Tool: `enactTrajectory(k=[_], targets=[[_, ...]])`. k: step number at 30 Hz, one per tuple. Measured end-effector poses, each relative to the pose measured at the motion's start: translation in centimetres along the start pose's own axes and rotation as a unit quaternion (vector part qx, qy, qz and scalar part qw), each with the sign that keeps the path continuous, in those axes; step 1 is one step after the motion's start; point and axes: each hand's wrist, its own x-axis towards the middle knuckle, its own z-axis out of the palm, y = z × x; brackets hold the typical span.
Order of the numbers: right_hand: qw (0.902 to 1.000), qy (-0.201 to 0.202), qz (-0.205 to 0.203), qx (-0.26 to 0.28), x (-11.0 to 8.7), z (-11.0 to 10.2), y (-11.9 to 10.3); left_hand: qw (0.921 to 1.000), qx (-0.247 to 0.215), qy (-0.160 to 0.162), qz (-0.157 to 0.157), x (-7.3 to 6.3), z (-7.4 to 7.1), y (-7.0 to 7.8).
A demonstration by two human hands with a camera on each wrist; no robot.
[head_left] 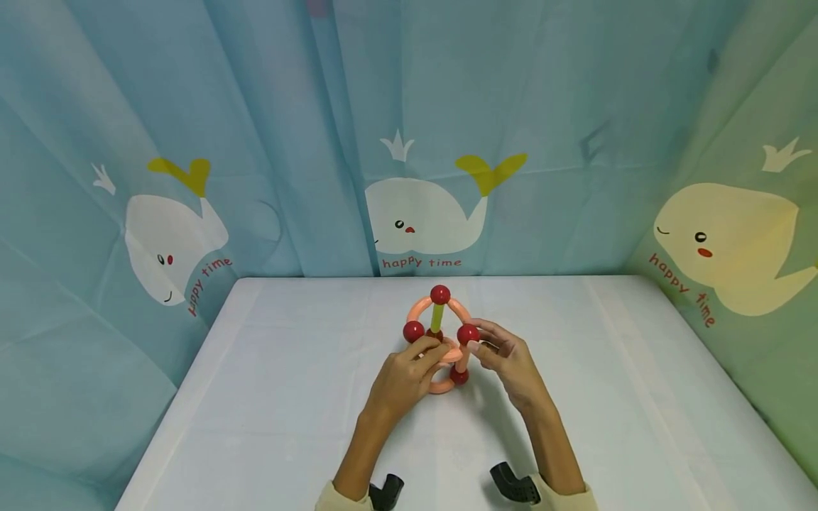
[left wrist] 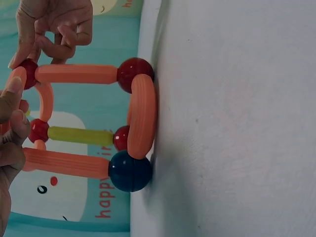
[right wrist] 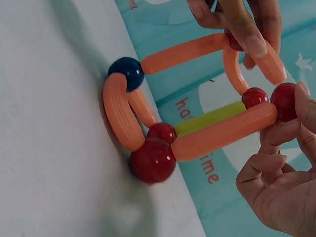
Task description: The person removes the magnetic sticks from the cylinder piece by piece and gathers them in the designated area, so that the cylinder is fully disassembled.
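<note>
A frame of magnetic rods and balls stands on the white table, its lower ring of curved orange rods [left wrist: 143, 116] joining red balls and a blue ball [left wrist: 129, 171]. A yellow-green rod [right wrist: 210, 119] and straight orange rods [right wrist: 224, 133] rise from it. At the top, my left hand [head_left: 399, 383] pinches a curved orange rod [right wrist: 272, 64] between thumb and fingers. My right hand [head_left: 514, 362] pinches an upper red ball [right wrist: 284, 102] with thumb and index finger, its other fingers loosely bent. In the right wrist view, the curved rod's end lies close to that ball.
The white table [head_left: 268, 397] extends around the frame. Behind and beside it hangs a blue curtain [head_left: 287, 142] printed with whales. A black curved wrist mount [head_left: 514, 484] sits at the right sleeve, and another black mount [head_left: 386, 491] at the left.
</note>
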Motion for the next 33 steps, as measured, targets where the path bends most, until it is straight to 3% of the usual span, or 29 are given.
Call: enactTrajectory(k=[9, 26, 30, 33], targets=[[0.9998, -0.021, -0.006, -0.004, 0.0, 0.0, -0.1, 0.9995, -0.01, -0.027, -0.012, -0.2, -0.5, 0.1], [0.999, -0.036, -0.012, 0.022, -0.1, -0.1, 0.1, 0.993, 0.081, -0.084, 0.015, -0.2, -0.9, 0.0], [0.9988, -0.042, -0.018, 0.021, -0.1, -0.2, 0.0, 0.9929, 0.083, -0.082, 0.02, -0.2, -1.0, 0.0], [0.9989, -0.043, -0.016, 0.012, -0.2, -0.3, -0.1, 0.9954, 0.071, -0.06, 0.022, 0.0, -1.3, 0.1]])
